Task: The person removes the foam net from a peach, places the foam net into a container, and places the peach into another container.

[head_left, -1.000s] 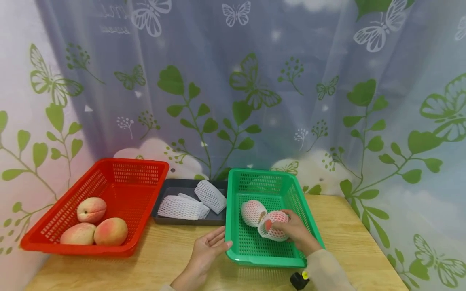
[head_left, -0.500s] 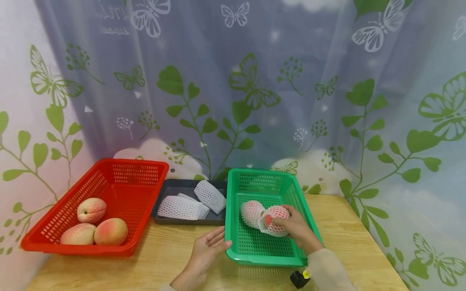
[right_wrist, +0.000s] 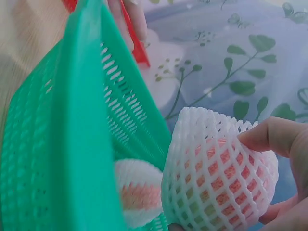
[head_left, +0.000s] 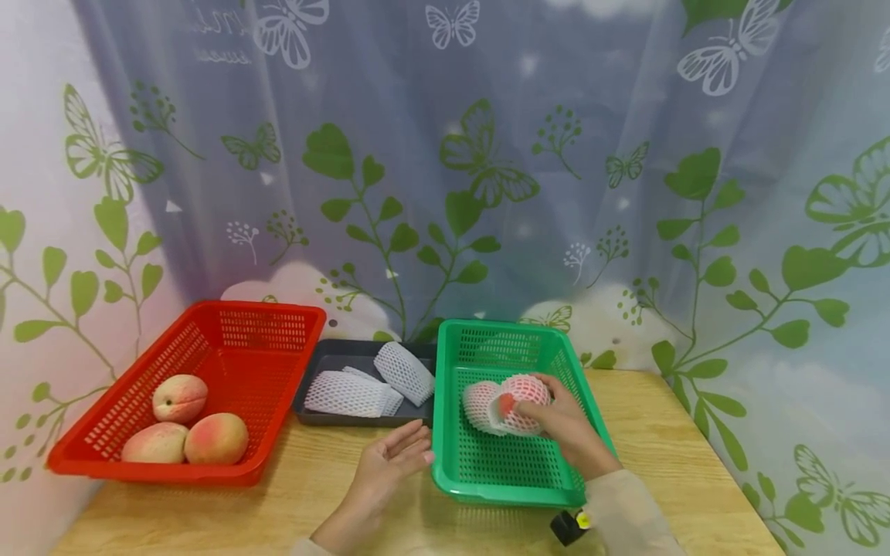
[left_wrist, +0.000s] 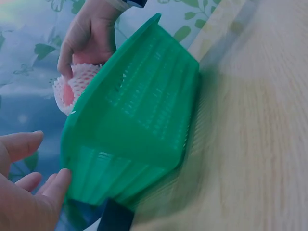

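My right hand [head_left: 572, 432] grips a peach in a white foam net [head_left: 524, 403], its thumb pressed on the mesh in the right wrist view. The wrapped peach is held up inside the green basket [head_left: 511, 494], overlapping a second net-wrapped peach [head_left: 480, 407] that lies in it. In the right wrist view, that second peach [right_wrist: 139, 192] sits lower, behind the basket's wall. My left hand [head_left: 381, 483] is beside the basket's left rim with relaxed fingers, holding nothing. Whether a fingertip [left_wrist: 62, 180] touches the rim I cannot tell.
A red basket [head_left: 267, 401] at the left holds three bare peaches [head_left: 217, 439]. Between the baskets, a dark grey tray [head_left: 341, 355] carries several white foam nets [head_left: 348, 392]. A small black object [head_left: 566, 528] shows near my right wrist. A printed curtain [head_left: 417, 154] hangs behind the wooden table [head_left: 667, 455].
My right hand has raised the wrapped peach slightly, so it covers more of the second one. My left hand has drawn slightly left, away from the green basket's rim.
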Motion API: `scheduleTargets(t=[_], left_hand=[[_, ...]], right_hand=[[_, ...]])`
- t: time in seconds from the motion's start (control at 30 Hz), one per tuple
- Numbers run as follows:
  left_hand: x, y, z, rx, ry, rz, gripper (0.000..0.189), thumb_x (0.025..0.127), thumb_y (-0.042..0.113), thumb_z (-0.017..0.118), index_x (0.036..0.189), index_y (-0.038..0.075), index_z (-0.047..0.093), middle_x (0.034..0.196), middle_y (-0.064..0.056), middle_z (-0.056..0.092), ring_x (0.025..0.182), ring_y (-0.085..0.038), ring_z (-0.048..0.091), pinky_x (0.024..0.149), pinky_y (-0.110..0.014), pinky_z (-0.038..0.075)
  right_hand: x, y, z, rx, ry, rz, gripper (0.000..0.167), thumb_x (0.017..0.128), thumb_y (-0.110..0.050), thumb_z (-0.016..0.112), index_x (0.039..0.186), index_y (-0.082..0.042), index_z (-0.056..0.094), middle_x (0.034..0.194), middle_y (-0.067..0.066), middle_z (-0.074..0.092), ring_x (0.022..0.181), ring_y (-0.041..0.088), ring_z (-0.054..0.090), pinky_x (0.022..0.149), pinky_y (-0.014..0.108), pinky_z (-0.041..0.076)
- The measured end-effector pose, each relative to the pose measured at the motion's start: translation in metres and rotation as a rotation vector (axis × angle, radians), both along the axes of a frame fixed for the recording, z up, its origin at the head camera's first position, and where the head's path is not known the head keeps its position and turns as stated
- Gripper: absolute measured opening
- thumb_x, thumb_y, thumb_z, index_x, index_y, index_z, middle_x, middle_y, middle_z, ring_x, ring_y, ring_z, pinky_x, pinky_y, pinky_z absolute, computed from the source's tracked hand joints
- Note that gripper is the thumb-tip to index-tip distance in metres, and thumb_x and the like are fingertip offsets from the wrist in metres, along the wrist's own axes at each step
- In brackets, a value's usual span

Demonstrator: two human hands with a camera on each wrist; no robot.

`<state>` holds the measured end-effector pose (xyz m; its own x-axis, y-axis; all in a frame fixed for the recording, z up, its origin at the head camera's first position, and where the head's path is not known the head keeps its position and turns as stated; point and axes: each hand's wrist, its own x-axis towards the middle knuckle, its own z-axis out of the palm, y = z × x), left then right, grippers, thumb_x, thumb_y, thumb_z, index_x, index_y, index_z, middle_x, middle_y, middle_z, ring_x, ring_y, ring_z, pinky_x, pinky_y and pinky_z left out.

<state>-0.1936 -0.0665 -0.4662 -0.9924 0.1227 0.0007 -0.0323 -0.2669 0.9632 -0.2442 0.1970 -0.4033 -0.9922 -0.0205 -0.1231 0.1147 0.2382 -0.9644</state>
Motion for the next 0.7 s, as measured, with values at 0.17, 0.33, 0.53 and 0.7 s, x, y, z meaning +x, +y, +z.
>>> scheduleTargets(t=[0.17, 0.33, 0.53, 0.7], left_hand=[[-0.002, -0.010, 0.008, -0.019, 0.014, 0.035, 0.057, 0.083, -0.001, 0.070, 0.135, -0.005, 0.049, 0.136, -0.021, 0.053, 0.121, -0.032, 0.055, 0.091, -0.029, 0.051], [-0.002, -0.022, 0.015, -0.034, 0.047, 0.047, 0.060, 0.079, -0.002, 0.074, 0.135, 0.003, 0.053, 0.137, -0.013, 0.054, 0.123, -0.027, 0.054, 0.093, -0.030, 0.051], [0.000, -0.036, 0.018, -0.089, 0.158, 0.055, 0.067, 0.076, -0.003, 0.076, 0.137, 0.005, 0.051, 0.140, -0.010, 0.051, 0.127, -0.026, 0.049, 0.100, -0.041, 0.045], [0.004, -0.044, 0.020, -0.203, 0.244, 0.084, 0.069, 0.076, -0.002, 0.077, 0.138, 0.005, 0.050, 0.142, -0.010, 0.049, 0.130, -0.032, 0.044, 0.101, -0.044, 0.044]], right_hand=[[0.002, -0.014, 0.009, -0.051, 0.038, 0.050, 0.067, 0.086, -0.010, 0.065, 0.144, -0.006, 0.032, 0.132, 0.019, 0.040, 0.104, 0.026, 0.054, 0.076, 0.034, 0.053], [0.003, -0.034, 0.017, -0.069, 0.059, 0.079, 0.065, 0.084, -0.009, 0.066, 0.142, -0.008, 0.036, 0.130, 0.017, 0.041, 0.103, 0.026, 0.054, 0.075, 0.035, 0.054], [0.005, -0.063, 0.021, -0.107, 0.084, 0.119, 0.064, 0.082, -0.009, 0.068, 0.140, -0.009, 0.040, 0.127, 0.017, 0.043, 0.099, 0.025, 0.055, 0.073, 0.036, 0.054], [0.007, -0.087, 0.020, -0.198, 0.092, 0.183, 0.065, 0.083, -0.008, 0.069, 0.140, -0.008, 0.040, 0.127, 0.017, 0.044, 0.102, 0.024, 0.055, 0.076, 0.035, 0.055]])
